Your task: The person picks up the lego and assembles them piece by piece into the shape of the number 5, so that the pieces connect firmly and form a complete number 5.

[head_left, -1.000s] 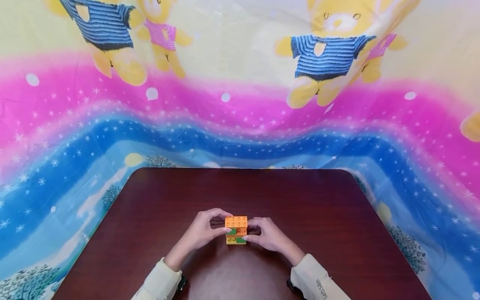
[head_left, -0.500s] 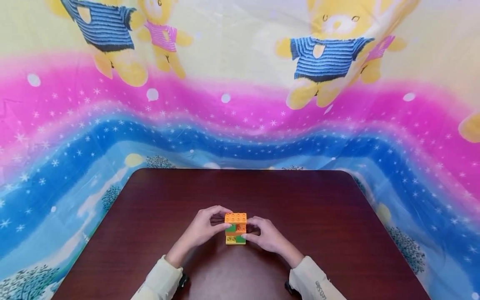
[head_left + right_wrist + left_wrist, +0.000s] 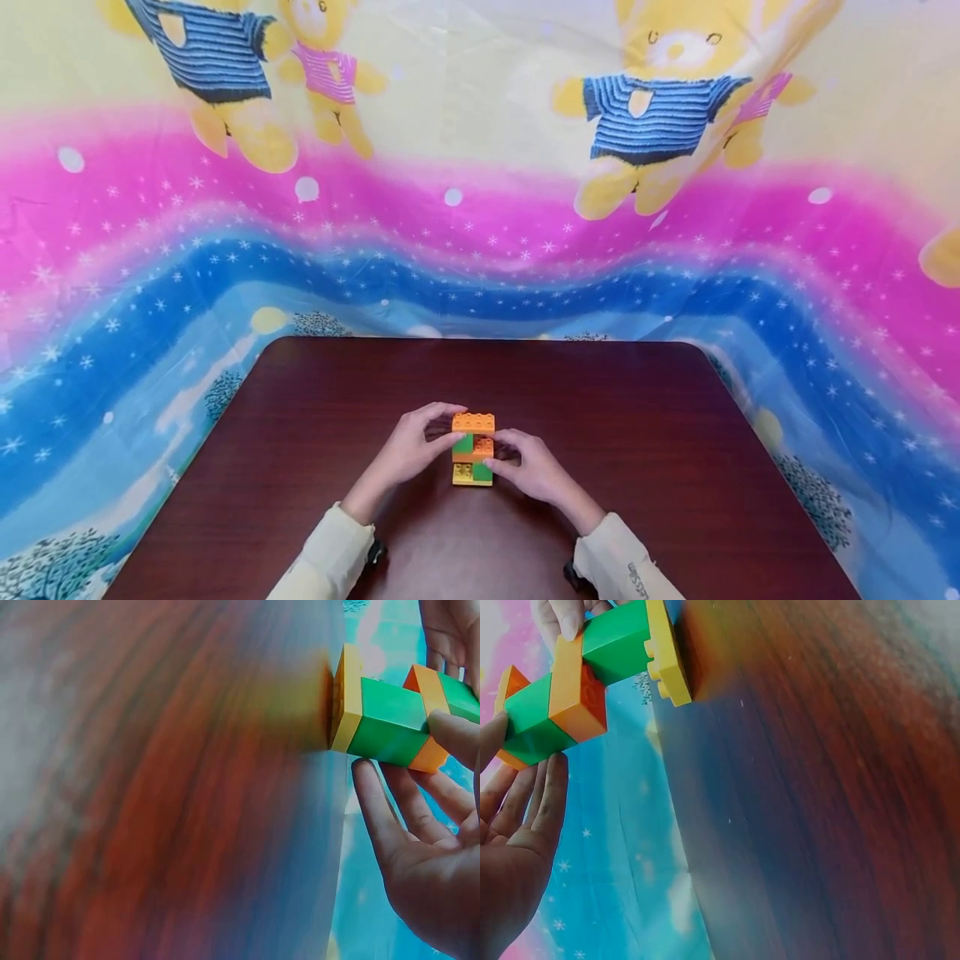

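A small tower of toy building bricks (image 3: 473, 447) stands between both hands at the middle of the table. Its yellow base brick (image 3: 667, 652) is lowest; above it come a green brick (image 3: 390, 720), an orange brick (image 3: 577, 690), another green brick (image 3: 536, 724) and an orange top brick (image 3: 473, 422). My left hand (image 3: 414, 446) pinches the upper green brick between thumb and fingers. Lower down, my right hand (image 3: 536, 468) holds the lower green and orange bricks from the right side. In the wrist views the base looks slightly off the tabletop, over its yellowish reflection.
The dark reddish-brown table (image 3: 600, 400) has rounded far corners and a glossy surface. Behind and around it hangs a cloth (image 3: 480, 250) printed with bears and snowflakes. Light sleeves (image 3: 330, 546) cover both forearms, with a dark band at each wrist.
Both hands and the brick tower have risen a little in the head view. More of the tower's front shows now and less of its studded top. The grip on it looks the same.
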`<state>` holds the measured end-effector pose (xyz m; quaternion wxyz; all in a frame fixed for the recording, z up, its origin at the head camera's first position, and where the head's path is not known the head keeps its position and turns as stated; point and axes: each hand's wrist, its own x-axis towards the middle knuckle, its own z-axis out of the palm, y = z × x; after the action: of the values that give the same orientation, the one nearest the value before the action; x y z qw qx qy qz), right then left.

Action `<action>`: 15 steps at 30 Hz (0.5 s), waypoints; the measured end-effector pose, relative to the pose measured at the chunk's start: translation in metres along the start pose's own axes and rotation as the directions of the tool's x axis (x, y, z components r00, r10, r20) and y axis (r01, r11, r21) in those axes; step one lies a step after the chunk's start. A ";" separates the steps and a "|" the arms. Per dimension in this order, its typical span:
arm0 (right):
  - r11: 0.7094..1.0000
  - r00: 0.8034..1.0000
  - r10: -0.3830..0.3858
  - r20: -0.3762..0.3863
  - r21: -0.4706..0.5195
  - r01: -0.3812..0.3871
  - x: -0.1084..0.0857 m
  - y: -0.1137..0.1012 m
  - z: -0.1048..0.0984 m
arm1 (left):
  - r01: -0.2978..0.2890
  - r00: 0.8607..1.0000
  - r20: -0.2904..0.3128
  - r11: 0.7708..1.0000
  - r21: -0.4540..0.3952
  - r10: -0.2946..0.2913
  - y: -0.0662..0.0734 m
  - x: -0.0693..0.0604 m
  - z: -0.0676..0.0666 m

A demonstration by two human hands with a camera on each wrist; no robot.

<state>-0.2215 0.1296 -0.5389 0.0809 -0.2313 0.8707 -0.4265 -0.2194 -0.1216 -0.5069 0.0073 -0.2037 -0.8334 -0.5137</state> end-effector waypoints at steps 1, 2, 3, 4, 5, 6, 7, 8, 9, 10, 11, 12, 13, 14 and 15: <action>1.000 1.000 0.006 -0.002 0.004 -0.006 0.000 0.000 0.000 | 0.003 1.000 -0.001 1.000 -0.007 -0.003 -0.001 0.001 0.000; 1.000 1.000 0.014 -0.003 0.007 -0.014 0.001 0.000 0.000 | 0.008 1.000 -0.003 1.000 -0.014 -0.008 -0.002 0.002 0.000; 1.000 1.000 0.021 -0.004 0.012 -0.021 0.001 0.000 0.000 | 0.011 1.000 -0.004 1.000 -0.021 -0.011 -0.003 0.003 0.000; 0.999 1.000 0.027 -0.006 0.021 -0.027 0.002 0.000 0.000 | 0.015 1.000 -0.006 0.999 -0.029 -0.015 -0.004 0.003 0.000; 0.999 0.999 0.032 -0.009 0.027 -0.032 0.002 0.000 0.000 | 0.017 1.000 -0.007 0.999 -0.034 -0.017 -0.005 0.004 0.000; 0.999 0.999 0.040 -0.012 0.037 -0.040 0.003 -0.001 0.000 | 0.016 1.000 -0.008 0.999 -0.037 -0.017 -0.006 0.005 0.000; 0.998 0.999 0.044 -0.016 0.045 -0.044 0.003 -0.001 0.000 | 0.015 1.000 -0.009 0.999 -0.039 -0.016 -0.007 0.006 0.000; 0.998 0.999 0.046 -0.020 0.050 -0.045 0.004 -0.001 0.000 | 0.015 1.000 -0.008 0.999 -0.041 -0.015 -0.007 0.007 0.000; 0.997 0.999 0.048 -0.025 0.056 -0.046 0.004 -0.001 0.000 | 0.015 1.000 -0.007 0.999 -0.039 -0.015 -0.008 0.007 0.000; 0.997 0.998 0.048 -0.029 0.059 -0.046 0.004 -0.001 0.001 | 0.017 1.000 -0.005 0.999 -0.037 -0.017 -0.008 0.008 0.000; 0.997 0.998 0.047 -0.032 0.059 -0.045 0.005 -0.001 0.001 | 0.019 1.000 -0.002 0.999 -0.035 -0.019 -0.009 0.008 0.000; 0.997 0.998 0.045 -0.036 0.060 -0.043 0.005 0.000 0.002 | 0.023 1.000 0.000 0.999 -0.035 -0.023 -0.009 0.008 0.000; 0.997 0.998 0.043 -0.038 0.061 -0.041 0.005 0.000 0.003 | 0.030 1.000 0.003 0.999 -0.035 -0.030 -0.009 0.008 0.000; 0.997 0.998 0.042 -0.040 0.063 -0.039 0.006 0.000 0.003 | 0.036 0.999 0.006 0.999 -0.036 -0.035 -0.010 0.008 0.000; 0.997 0.998 0.044 -0.043 0.068 -0.041 0.006 0.000 0.004 | 0.040 0.999 0.008 0.998 -0.039 -0.040 -0.010 0.008 0.000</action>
<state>-0.2253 0.1244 -0.5408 0.0784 -0.2004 0.8622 -0.4586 -0.2299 -0.1225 -0.5137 -0.0099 -0.1890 -0.8271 -0.5292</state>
